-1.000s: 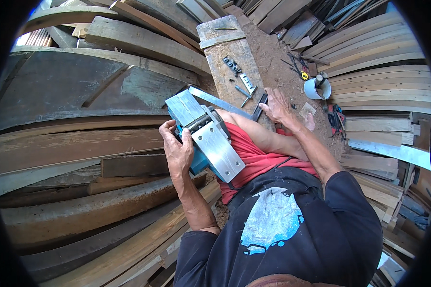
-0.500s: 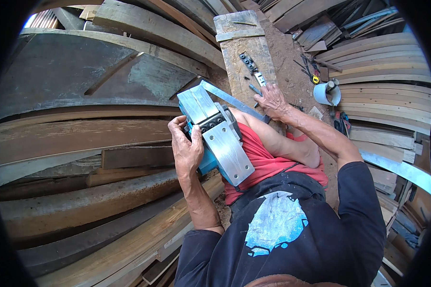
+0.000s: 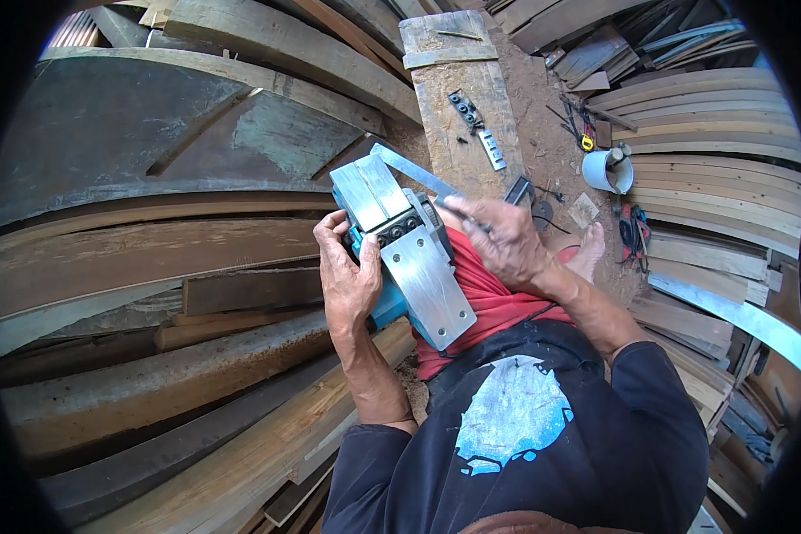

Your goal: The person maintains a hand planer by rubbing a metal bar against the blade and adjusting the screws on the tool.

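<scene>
The left hand (image 3: 347, 276) is clamping the side of a blue electric planer (image 3: 405, 254), fingers wrapped round its body, thumb lying on the metal. The planer is lying upside down across the person's lap, against the red shorts (image 3: 485, 294), with its two flat silver sole plates facing up and tilted away from the holding hand. Between the plates, just above the left thumb, the dark cutter drum is showing a row of bolt heads. The right hand (image 3: 498, 236) is closed round a thin dark tool (image 3: 449, 203), whose tip is reaching toward that drum, just beside the planer's far edge.

Beyond the right hand a wooden bench plank (image 3: 458, 107) is carrying a black slotted part (image 3: 465, 111) and a small pale strip (image 3: 491, 149). Farther to that side a white cup (image 3: 605, 169) is standing on the dirt floor (image 3: 543, 107), near a bare foot (image 3: 587, 254). Stacks of curved, weathered boards (image 3: 151, 267) are lying past the left hand, and paler boards (image 3: 712, 125) are piled beyond the cup.
</scene>
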`<state>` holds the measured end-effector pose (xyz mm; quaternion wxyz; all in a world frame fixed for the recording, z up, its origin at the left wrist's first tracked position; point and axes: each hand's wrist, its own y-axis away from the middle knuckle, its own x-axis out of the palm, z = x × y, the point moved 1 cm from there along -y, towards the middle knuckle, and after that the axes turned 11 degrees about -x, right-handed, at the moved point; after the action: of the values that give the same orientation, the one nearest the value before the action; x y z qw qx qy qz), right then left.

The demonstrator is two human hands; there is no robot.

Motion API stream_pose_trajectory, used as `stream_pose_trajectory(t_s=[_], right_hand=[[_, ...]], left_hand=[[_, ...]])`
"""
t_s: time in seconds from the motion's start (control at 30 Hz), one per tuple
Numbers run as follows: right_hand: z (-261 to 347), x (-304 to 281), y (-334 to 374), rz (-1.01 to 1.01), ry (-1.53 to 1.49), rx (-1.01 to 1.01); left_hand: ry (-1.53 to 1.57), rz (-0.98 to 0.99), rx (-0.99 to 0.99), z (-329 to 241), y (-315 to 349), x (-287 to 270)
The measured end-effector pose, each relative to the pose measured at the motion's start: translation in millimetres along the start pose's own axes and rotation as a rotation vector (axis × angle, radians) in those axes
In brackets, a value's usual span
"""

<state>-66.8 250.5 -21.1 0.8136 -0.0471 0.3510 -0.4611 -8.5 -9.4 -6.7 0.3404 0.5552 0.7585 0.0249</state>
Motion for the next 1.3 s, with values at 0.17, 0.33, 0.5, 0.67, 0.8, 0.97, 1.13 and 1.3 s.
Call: stream_pose_trajectory(t_s=[0.17, 0.33, 0.5, 0.67, 0.8, 0.97, 1.13, 1.3], right_hand=[[14, 13, -3, 0.051, 0.101, -0.012], [9, 24, -1, 0.018, 0.135, -0.047], [8, 25, -2, 0.002, 0.135, -0.072], [8, 25, -5, 0.029, 0.151, -0.082], [10, 23, -8, 0.020, 0.122, -0.039], [7, 26, -8, -0.027, 0.132, -0.095], [14, 16, -10, 0.033, 0.102, -0.025], [17, 12, -11, 0.020, 0.107, -0.044]], left_hand=[[0.015, -0.005, 0.009, 0, 1, 1], [0.014, -0.004, 0.025, 1, 1, 1], [-0.114, -0.032, 0.151, 9, -1, 1], [0.007, -0.012, 0.031, 4, 1, 1], [0.014, -0.007, 0.036, -2, 2, 1], [-0.013, -0.020, 0.058, -2, 1, 1], [0.000, -0.017, 0.025, -3, 2, 1], [0.065, 0.008, 0.026, -6, 5, 0]])
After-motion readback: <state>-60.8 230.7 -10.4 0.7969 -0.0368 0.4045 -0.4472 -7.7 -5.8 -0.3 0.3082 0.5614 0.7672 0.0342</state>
